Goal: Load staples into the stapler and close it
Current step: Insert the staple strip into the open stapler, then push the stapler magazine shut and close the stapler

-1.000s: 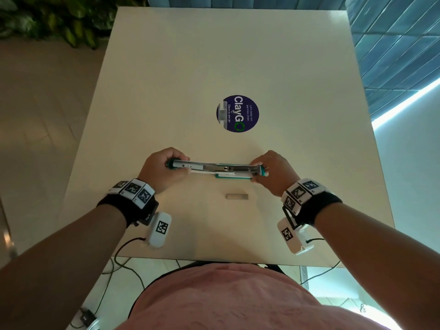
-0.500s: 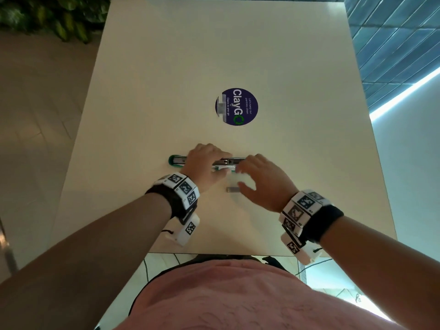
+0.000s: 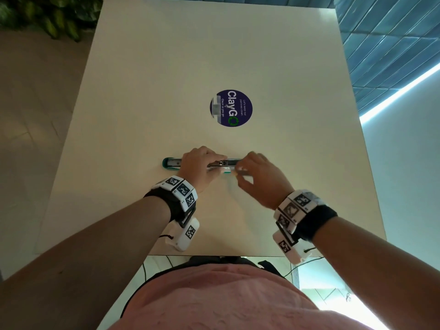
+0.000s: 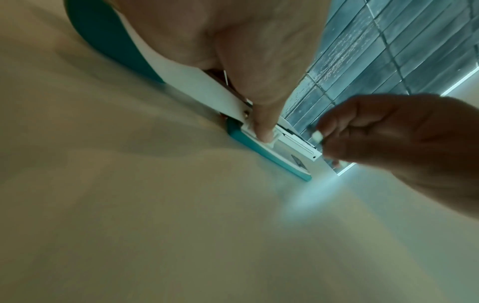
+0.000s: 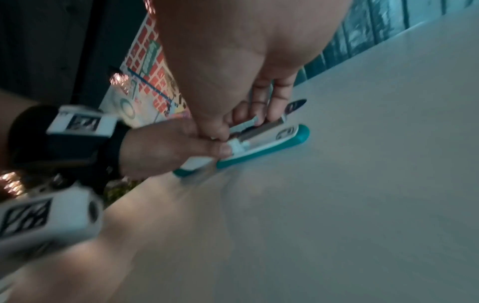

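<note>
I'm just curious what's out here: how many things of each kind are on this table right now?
Stapler: 1, opened flat under the left hand
Staple strip: 1, pinched in the right hand
Round sticker: 1
Total: 3

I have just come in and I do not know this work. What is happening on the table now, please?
A person is refilling a teal stapler that lies opened out flat on the table. The left hand holds it down at the middle, thumb pressing near the hinge. The right hand pinches a strip of staples and brings it to the metal channel. The staples are not yet seated, and the stapler is still open.
</note>
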Tool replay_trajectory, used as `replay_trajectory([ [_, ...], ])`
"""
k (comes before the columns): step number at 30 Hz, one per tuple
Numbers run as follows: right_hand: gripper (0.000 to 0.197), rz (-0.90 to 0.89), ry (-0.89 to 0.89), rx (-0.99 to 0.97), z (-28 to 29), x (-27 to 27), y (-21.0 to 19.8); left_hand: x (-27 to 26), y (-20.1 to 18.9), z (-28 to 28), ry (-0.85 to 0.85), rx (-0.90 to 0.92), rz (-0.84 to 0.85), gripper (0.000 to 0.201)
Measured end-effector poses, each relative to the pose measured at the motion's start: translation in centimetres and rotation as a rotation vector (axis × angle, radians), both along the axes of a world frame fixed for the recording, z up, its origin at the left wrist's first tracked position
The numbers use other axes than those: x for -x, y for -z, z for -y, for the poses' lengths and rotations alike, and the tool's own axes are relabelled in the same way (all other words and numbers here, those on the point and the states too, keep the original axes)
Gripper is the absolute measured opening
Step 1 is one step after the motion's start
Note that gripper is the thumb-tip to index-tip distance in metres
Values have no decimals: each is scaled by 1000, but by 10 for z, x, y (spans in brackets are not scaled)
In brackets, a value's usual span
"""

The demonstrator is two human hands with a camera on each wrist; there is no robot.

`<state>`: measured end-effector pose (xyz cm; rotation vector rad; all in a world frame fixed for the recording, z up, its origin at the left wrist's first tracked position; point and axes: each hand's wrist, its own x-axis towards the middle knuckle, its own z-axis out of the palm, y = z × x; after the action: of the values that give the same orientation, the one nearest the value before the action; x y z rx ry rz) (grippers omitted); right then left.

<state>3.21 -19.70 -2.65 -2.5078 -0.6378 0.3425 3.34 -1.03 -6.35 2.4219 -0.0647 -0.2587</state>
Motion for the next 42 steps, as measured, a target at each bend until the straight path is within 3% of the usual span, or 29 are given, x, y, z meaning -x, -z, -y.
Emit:
replay_trajectory([
  [5, 13, -48, 44, 90, 2, -31, -6, -1, 0, 1, 17, -18, 16, 36],
  [21, 18, -34, -76, 170, -2, -39, 0, -1, 6, 0, 13, -21, 49, 32],
  [23, 28, -63, -62, 159, 1, -38, 3, -1, 6, 0, 10, -22, 49, 32],
  [26, 64, -184, 18, 90, 8, -33, 11, 0, 7, -1, 4, -12, 42, 32],
  [27, 68, -198, 51, 78, 10, -31, 14, 0, 7, -1, 7, -8, 35, 32],
  [33, 39, -182, 104, 87, 13, -33, 24, -3, -1, -11, 67, -83, -44, 41],
  [38, 37, -220, 121, 89, 14, -37, 27, 0, -14, -57, 53, -318, -55, 32],
  [42, 36, -217, 143, 81, 14, -34, 27, 6, -29, -86, -4, -187, -123, 24],
])
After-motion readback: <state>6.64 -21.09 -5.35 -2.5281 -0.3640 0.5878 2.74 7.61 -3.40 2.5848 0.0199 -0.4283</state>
